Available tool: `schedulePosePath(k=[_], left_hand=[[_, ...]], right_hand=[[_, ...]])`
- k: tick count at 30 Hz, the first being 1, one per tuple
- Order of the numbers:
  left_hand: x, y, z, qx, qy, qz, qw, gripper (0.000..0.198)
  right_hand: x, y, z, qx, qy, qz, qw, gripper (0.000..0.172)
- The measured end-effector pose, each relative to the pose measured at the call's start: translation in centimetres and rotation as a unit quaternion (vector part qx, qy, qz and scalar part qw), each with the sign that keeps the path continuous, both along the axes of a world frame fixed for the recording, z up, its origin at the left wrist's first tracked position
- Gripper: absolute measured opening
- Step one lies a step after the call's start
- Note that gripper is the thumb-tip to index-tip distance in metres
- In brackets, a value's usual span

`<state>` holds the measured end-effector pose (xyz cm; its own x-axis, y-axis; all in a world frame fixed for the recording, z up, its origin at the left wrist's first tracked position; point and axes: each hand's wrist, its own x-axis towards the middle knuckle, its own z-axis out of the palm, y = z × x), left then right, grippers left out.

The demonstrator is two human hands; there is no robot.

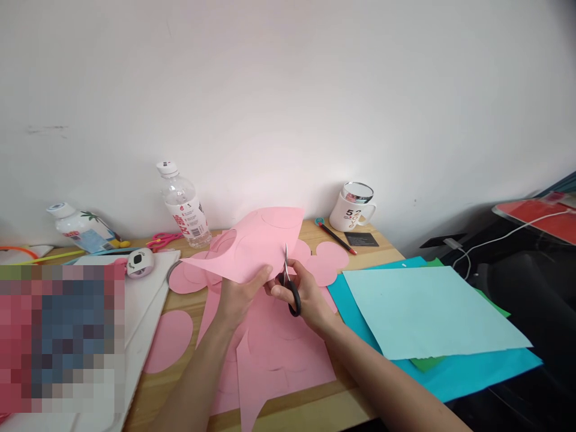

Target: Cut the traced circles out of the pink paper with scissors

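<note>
A pink sheet of paper (252, 246) with curved cut edges and faint drawn circles is held up above the table. My left hand (245, 291) grips its lower edge, thumb on top. Black-handled scissors (294, 297) are in my right hand (303, 294), fingers through the handles. Their metal blades point up at the sheet's right part; whether paper lies between them I cannot tell. Beneath my hands lie more pink sheets (292, 354) and offcuts. Cut pink paper circles (170, 339) lie to the left, and others (332, 257) lie to the right.
Light blue paper (432, 312) tops teal and green sheets at the right. A clear bottle (184, 210), a white mug (353, 210), a red-and-black pencil (337, 237) and pink scissors (162, 241) stand or lie toward the wall. White boards (153, 300) occupy the left.
</note>
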<state>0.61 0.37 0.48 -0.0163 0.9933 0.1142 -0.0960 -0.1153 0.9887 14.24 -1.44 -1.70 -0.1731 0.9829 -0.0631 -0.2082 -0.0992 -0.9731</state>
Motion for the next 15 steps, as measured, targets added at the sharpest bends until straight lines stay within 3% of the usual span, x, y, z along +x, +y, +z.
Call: schedulePosePath(k=[5,15], left_hand=[[-0.41,0.23,-0.84,0.023,0.022,-0.022,0.999,0.027],[-0.53,0.18,-0.05,0.032,-0.003,-0.087,0.996,0.027]], right_hand=[[0.21,-0.03,0.28,0.006,0.02,0.009,1.0,0.063],[0.3,-0.01,-0.27,0.02,0.012,0.017,1.0,0.058]])
